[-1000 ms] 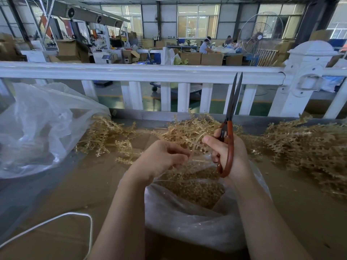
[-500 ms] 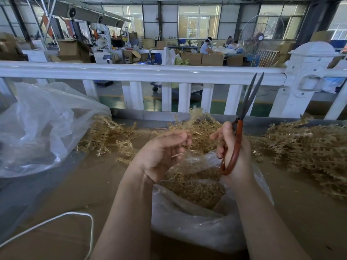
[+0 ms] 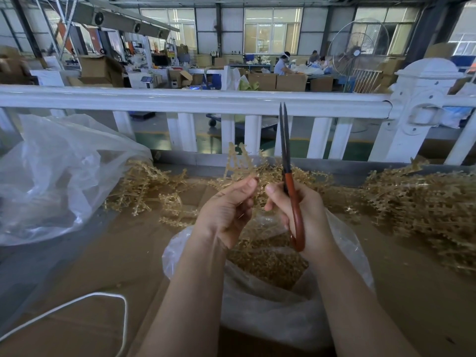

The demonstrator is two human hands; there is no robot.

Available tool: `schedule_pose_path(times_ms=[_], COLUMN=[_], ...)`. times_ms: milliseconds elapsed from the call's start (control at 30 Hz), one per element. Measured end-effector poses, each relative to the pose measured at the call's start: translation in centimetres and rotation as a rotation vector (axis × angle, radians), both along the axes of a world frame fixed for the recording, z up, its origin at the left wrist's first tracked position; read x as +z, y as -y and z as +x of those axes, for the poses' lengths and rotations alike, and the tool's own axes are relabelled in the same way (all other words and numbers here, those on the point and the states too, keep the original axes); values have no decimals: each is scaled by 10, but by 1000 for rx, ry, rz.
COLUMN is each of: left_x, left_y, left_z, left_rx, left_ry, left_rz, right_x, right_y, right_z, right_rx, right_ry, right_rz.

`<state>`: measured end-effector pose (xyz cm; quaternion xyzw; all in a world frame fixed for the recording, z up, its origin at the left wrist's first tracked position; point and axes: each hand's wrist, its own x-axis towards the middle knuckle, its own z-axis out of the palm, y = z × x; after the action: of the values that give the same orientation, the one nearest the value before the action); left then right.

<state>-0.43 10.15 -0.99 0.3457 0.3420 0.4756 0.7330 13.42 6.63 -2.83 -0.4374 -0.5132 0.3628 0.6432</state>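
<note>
A factory hall: far beyond the fingers (image 3: 247, 185), past a white railing (image 3: 180, 101), stand cardboard boxes (image 3: 291, 82), a big pedestal fan (image 3: 356, 52), workers (image 3: 282, 64) seated at tables, and tall windows (image 3: 273, 29).

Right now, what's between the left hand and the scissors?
Head view: the gold sprig that the left hand pinches, sticking up in the gap; the right hand grips the scissors, blades up.

Bare forearms (image 3: 185, 292), bare hands (image 3: 226, 210)
</note>
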Motion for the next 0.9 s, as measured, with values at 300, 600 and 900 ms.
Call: schedule_pose_path(times_ms=[300,600,900], left_x=[-2,0,-2], left_y=[3,1,0], left_z=[6,-11,-10], left_rx=[36,-133,-22], left_ry=[-80,-217,-205], left_rz=[63,171,193], right_x=[-5,-4,0], right_y=[-6,-5,-4], right_z=[1,1,0], right_rx=[-35,-42,-132], right_ry=[59,104,257], right_rz=[-71,-91,-90])
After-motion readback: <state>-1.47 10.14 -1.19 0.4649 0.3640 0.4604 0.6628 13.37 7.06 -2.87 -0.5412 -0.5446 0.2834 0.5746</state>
